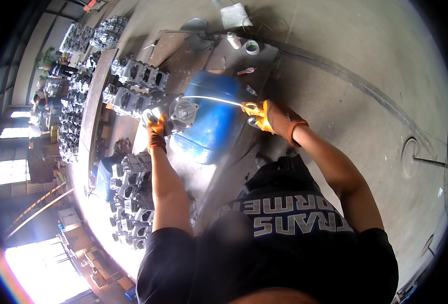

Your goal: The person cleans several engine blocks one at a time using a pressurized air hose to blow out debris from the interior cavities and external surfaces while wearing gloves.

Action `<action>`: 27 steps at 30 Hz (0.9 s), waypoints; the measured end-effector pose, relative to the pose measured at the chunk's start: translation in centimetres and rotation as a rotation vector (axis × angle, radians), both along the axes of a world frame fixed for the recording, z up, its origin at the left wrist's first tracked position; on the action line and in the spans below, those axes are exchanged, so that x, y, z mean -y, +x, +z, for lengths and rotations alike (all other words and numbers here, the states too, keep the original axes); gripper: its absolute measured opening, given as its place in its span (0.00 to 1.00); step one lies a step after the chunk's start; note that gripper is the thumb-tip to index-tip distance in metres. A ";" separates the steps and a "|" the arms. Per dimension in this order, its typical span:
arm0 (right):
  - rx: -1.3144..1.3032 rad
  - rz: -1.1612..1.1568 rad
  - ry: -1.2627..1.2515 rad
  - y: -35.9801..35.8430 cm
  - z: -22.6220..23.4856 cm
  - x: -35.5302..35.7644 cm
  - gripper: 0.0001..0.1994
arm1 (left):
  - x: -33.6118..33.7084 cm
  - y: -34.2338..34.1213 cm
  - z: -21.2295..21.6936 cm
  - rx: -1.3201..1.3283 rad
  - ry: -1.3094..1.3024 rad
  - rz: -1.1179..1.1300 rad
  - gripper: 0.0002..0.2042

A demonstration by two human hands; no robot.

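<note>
- Flanged metal casting point(184, 112) is at the left edge of the blue plastic drum point(218, 121), its round bore visible to me.
- My gloved left hand point(156, 124) holds this casting at its left side, the fingers bent around it.
- My gloved right hand point(269, 116) has its fingers closed on one end of a thin pale rod point(215, 98); its other end reaches the casting, but I cannot tell if they touch.
- Beyond the drum lies a tape roll point(252, 47).
</note>
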State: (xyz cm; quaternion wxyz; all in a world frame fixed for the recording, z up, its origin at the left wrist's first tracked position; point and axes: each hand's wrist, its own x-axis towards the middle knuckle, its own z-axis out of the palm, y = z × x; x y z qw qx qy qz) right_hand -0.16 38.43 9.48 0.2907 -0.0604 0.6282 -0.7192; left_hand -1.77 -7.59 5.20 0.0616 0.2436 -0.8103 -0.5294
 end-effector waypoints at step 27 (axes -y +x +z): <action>-0.172 -0.075 0.648 2.5 -2.5 -3.0 0.15 | -0.4 -0.2 0.7 0.005 0.010 0.084 0.18</action>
